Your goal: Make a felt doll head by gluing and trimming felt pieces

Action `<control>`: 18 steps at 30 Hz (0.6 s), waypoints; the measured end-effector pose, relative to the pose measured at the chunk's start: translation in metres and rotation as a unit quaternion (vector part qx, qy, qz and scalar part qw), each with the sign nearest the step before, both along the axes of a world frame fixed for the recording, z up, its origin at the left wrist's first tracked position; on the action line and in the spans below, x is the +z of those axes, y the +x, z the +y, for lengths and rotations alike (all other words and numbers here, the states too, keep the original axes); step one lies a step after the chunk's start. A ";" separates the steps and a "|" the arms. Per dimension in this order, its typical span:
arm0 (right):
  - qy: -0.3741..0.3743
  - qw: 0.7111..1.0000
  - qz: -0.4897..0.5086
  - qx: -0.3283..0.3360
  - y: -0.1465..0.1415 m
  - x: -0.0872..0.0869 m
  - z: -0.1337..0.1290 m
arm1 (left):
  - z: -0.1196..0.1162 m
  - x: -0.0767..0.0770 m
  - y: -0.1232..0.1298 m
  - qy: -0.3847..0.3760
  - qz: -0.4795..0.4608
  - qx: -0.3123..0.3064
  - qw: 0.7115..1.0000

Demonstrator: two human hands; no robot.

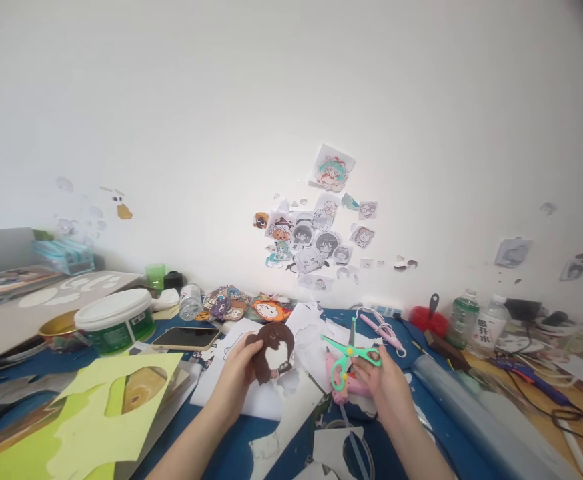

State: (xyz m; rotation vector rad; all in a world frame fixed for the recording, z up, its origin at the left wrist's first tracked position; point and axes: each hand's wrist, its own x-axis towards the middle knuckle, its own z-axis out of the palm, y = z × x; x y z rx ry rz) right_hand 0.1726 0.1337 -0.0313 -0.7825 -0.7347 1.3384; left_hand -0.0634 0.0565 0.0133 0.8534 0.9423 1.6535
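My left hand (239, 367) pinches a cut-out figure piece (261, 363) by its left side. Dark brown hair frames a pale, blank middle on it. In my right hand (379, 380) is a pair of green children's scissors (350, 351), gripped by one handle, with the blades spread apart and pointing away. Just under the scissors lies a pink glue gun (354, 385), partly hidden by them and by my fingers. White paper sheets and scraps (291, 400) lie beneath both hands on the blue table cover (241, 443).
A phone (186, 338) lies left of the papers, near a green-and-white tub (116, 320). Yellow-green cut sheets (136, 400) fill the left front. Right of my hand are a clear roll (471, 407), two bottles and cables. Drawings (326, 243) are stuck to the wall.
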 end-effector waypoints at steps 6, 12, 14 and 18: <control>-0.001 0.985 0.012 0.174 -0.011 -0.015 -0.001 | -0.007 0.000 0.018 -0.018 0.019 -0.084 0.996; 0.009 0.948 0.088 0.305 -0.041 -0.001 -0.037 | -0.013 -0.001 0.033 -0.021 0.023 -0.131 0.991; 0.010 0.945 0.085 0.316 -0.048 0.006 -0.049 | -0.013 -0.001 0.033 -0.017 0.012 -0.137 0.990; 0.005 0.944 0.067 0.322 -0.051 0.012 -0.057 | -0.014 -0.001 0.035 -0.009 -0.013 -0.112 0.994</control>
